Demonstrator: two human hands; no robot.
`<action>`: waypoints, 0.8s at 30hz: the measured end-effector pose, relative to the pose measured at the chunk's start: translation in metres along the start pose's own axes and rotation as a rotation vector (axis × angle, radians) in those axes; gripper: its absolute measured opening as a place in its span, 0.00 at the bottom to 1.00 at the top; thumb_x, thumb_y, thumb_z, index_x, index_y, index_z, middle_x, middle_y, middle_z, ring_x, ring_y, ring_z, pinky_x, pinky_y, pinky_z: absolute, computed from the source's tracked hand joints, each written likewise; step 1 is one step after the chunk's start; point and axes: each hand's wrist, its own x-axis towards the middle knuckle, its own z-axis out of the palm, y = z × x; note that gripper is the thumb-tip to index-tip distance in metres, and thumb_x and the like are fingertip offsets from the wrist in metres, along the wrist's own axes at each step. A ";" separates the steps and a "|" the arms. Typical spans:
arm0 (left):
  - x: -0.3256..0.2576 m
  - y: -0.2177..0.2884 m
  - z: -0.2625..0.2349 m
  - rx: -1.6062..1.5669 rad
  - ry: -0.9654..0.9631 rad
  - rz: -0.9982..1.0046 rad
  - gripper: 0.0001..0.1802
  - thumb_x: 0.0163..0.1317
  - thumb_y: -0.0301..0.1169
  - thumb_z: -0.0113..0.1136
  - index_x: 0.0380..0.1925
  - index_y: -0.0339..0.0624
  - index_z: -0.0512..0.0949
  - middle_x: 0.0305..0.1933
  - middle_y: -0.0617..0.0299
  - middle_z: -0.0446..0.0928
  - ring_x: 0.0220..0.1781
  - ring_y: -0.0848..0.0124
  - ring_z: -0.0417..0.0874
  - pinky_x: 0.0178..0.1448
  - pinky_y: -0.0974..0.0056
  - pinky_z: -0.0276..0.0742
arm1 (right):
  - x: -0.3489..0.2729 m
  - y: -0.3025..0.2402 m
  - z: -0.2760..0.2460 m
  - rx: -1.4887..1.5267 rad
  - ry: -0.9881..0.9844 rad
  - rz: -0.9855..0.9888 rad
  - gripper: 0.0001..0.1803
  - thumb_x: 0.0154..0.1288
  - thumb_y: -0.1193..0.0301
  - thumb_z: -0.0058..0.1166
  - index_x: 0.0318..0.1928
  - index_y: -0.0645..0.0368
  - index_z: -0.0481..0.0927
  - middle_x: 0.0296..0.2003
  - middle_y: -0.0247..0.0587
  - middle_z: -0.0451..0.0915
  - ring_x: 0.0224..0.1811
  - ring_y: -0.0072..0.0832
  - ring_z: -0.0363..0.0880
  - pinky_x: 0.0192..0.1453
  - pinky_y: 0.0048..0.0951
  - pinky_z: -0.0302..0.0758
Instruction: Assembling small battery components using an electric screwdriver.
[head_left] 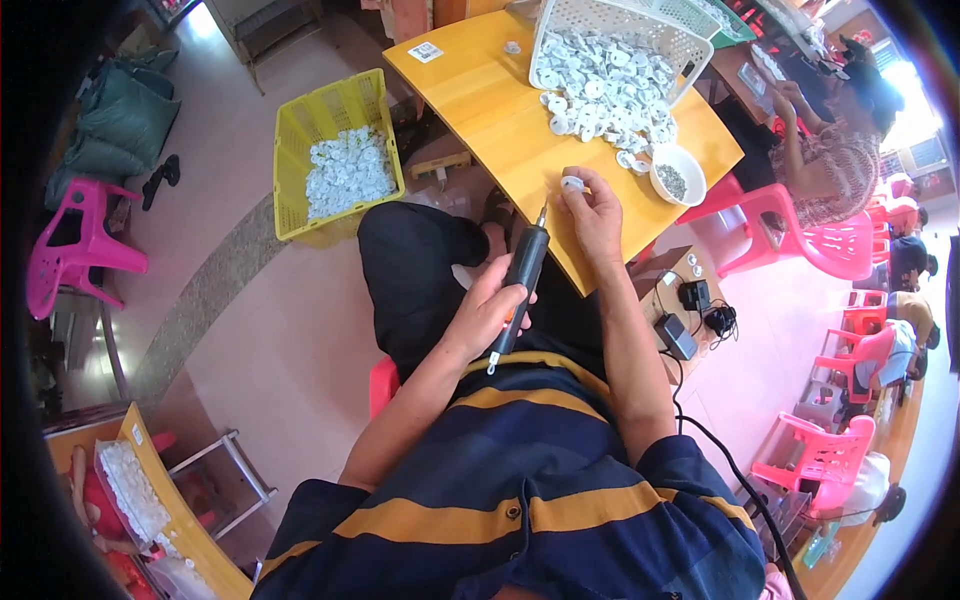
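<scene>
A black electric screwdriver [528, 262] is wrapped in the fingers of my left hand [485, 310], its bit tilted up toward the table's edge. My right hand [598, 220] pinches a small white plastic part [572, 183] between thumb and fingers above the wooden table [480, 100]. Bit and part are apart. Beyond my right hand, many similar white parts [600, 90] spill out of a tipped white basket [700, 62]. Right of that hand stands a white bowl [692, 190] of small metal pieces, perhaps screws [671, 180].
A yellow crate [290, 160] of white parts stands on the floor left of the table. Power adapters [677, 336] lie on a low wooden box at my right, beside a black cable [735, 465]. A person sits near a pink chair [835, 245] at right.
</scene>
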 end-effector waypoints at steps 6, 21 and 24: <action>0.000 -0.003 0.000 0.025 0.001 -0.008 0.27 0.71 0.28 0.48 0.69 0.41 0.63 0.43 0.57 0.78 0.32 0.73 0.82 0.36 0.68 0.80 | -0.012 -0.002 0.009 0.035 -0.088 0.003 0.14 0.73 0.77 0.57 0.57 0.63 0.80 0.42 0.33 0.84 0.34 0.17 0.79 0.40 0.19 0.76; 0.001 -0.003 0.001 0.022 0.005 0.004 0.26 0.72 0.29 0.49 0.69 0.39 0.63 0.42 0.57 0.78 0.32 0.73 0.82 0.37 0.68 0.81 | -0.015 -0.005 0.009 -0.099 -0.095 -0.048 0.12 0.73 0.75 0.57 0.54 0.63 0.82 0.37 0.28 0.83 0.33 0.13 0.77 0.38 0.17 0.74; 0.000 -0.003 0.001 0.028 -0.003 -0.002 0.26 0.72 0.29 0.49 0.69 0.39 0.63 0.42 0.57 0.78 0.32 0.73 0.82 0.37 0.68 0.81 | -0.016 -0.006 0.010 -0.122 -0.078 -0.027 0.12 0.73 0.75 0.57 0.54 0.63 0.82 0.38 0.28 0.83 0.34 0.13 0.77 0.38 0.17 0.74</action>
